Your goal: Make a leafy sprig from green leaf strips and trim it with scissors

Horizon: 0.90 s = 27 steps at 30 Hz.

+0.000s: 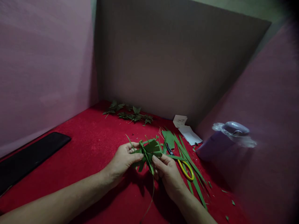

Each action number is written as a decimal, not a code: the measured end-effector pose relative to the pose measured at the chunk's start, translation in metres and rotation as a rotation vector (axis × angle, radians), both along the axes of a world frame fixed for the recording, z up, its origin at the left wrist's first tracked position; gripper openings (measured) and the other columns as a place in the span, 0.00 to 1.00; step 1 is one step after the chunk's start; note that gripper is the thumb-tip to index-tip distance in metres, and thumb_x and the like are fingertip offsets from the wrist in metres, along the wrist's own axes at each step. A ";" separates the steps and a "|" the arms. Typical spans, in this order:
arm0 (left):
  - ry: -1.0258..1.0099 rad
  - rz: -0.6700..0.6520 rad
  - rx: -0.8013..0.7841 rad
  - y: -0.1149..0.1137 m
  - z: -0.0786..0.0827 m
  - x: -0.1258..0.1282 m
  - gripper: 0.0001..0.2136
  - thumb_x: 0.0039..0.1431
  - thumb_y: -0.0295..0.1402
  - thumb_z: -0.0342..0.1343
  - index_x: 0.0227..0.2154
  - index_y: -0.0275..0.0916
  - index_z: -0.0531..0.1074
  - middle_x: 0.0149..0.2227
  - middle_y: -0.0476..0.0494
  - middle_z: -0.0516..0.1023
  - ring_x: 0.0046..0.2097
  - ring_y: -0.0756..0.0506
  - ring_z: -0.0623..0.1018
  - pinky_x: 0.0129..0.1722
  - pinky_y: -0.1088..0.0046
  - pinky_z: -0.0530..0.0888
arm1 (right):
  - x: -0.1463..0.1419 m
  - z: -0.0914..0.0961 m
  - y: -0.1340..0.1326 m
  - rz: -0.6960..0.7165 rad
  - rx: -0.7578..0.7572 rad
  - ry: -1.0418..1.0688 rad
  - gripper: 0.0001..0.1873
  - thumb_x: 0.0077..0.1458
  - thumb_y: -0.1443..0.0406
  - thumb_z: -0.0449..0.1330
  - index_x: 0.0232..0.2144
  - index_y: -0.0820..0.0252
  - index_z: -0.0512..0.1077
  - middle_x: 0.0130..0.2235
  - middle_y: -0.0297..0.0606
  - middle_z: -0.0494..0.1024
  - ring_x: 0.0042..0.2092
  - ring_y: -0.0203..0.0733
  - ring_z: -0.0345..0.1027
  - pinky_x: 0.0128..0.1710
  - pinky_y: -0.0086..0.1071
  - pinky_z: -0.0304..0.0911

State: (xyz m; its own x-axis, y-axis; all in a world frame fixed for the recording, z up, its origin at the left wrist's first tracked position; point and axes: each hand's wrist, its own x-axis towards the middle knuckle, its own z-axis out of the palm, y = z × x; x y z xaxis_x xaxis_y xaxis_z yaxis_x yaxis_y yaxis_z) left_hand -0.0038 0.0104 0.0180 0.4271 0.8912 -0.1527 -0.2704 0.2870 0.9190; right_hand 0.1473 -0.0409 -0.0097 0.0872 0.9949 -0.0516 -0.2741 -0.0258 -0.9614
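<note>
A folded green leaf piece [151, 147], made of several strips with flared ends, is held up between my two hands. My left hand [127, 157] pinches its left side between thumb and fingers. On the opposite side, my right hand [167, 169] is closed on its lower right edge. A thin strand [153, 194] hangs down from it. Just beyond my right hand lie scissors [187, 169] with yellow handles, on and among long green leaf strips [191, 158]. My fingertips are partly hidden behind the leaf piece.
Leafy sprigs [134, 115] lie at the back of the red cloth [88, 133]. White papers [189, 135] and a purple container [216, 144] with clear plastic at its top stand to the right. A long black object [35, 158] lies at left. Walls enclose the surface.
</note>
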 end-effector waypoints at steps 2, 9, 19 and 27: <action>-0.011 -0.022 -0.003 -0.001 0.000 0.000 0.20 0.41 0.29 0.64 0.39 0.33 0.66 0.32 0.42 0.78 0.30 0.49 0.76 0.29 0.75 0.71 | 0.000 -0.001 0.001 -0.026 0.004 -0.008 0.11 0.48 0.59 0.62 0.26 0.63 0.71 0.19 0.26 0.62 0.18 0.26 0.48 0.17 0.22 0.48; -0.018 -0.078 -0.017 0.001 -0.007 -0.001 0.21 0.39 0.29 0.66 0.37 0.33 0.65 0.31 0.40 0.78 0.30 0.45 0.77 0.29 0.72 0.72 | 0.000 0.000 0.001 -0.042 -0.010 -0.040 0.12 0.46 0.59 0.63 0.24 0.62 0.70 0.17 0.26 0.63 0.17 0.26 0.48 0.16 0.23 0.46; -0.021 -0.069 -0.011 0.002 -0.006 -0.003 0.18 0.37 0.28 0.67 0.34 0.33 0.70 0.33 0.38 0.79 0.33 0.44 0.78 0.32 0.71 0.72 | 0.001 -0.003 0.001 0.012 0.005 0.002 0.13 0.50 0.59 0.61 0.23 0.63 0.68 0.18 0.27 0.62 0.18 0.27 0.48 0.17 0.23 0.46; 0.025 -0.040 0.034 0.004 -0.004 -0.003 0.21 0.38 0.30 0.66 0.37 0.31 0.68 0.34 0.37 0.78 0.33 0.44 0.78 0.31 0.71 0.71 | -0.002 -0.002 -0.001 0.073 -0.069 -0.030 0.16 0.47 0.55 0.61 0.24 0.63 0.68 0.17 0.29 0.66 0.17 0.27 0.51 0.15 0.21 0.48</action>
State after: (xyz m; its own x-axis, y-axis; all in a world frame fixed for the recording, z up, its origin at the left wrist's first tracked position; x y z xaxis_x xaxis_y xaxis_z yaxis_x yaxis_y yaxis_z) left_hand -0.0063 0.0144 0.0137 0.4589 0.8783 -0.1340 -0.2362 0.2660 0.9346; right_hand 0.1457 -0.0414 -0.0117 0.0169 0.9928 -0.1186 -0.2405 -0.1111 -0.9643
